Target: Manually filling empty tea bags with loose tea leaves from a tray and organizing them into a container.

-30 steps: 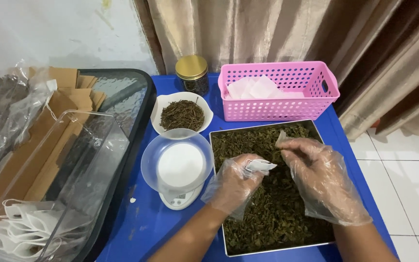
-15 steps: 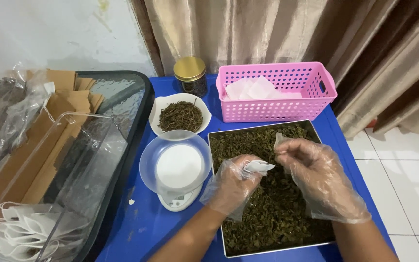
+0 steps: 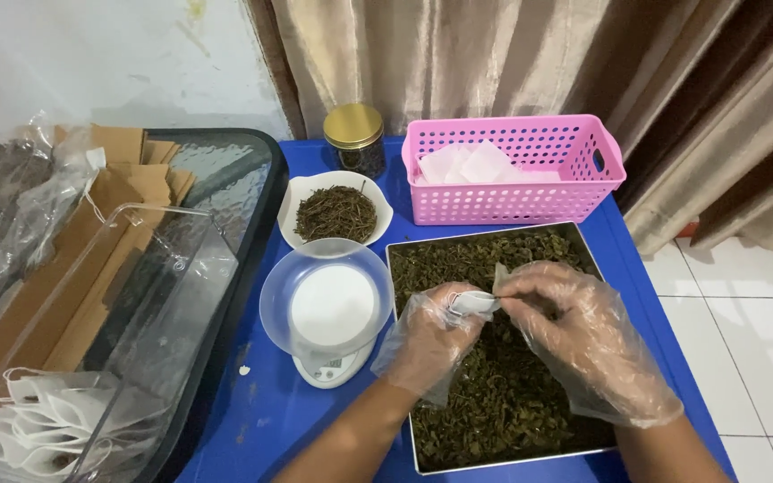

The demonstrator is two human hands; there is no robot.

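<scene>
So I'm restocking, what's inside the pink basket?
The pink basket holds flat white pieces, seemingly empty filter bags, piled toward its left end. Its perforated front wall screens the lower part, so how many there are, or anything beneath them, cannot be seen.

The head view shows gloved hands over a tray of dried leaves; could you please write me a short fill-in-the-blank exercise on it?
1. The left hand and right hand wear clear plastic ____.
2. They hold a small white filter bag over the metal ____ of dried leaves.
3. The basket behind it is ____ in colour.
4. The jar has a ____ lid.

Missing words: gloves; tray; pink; gold
</scene>
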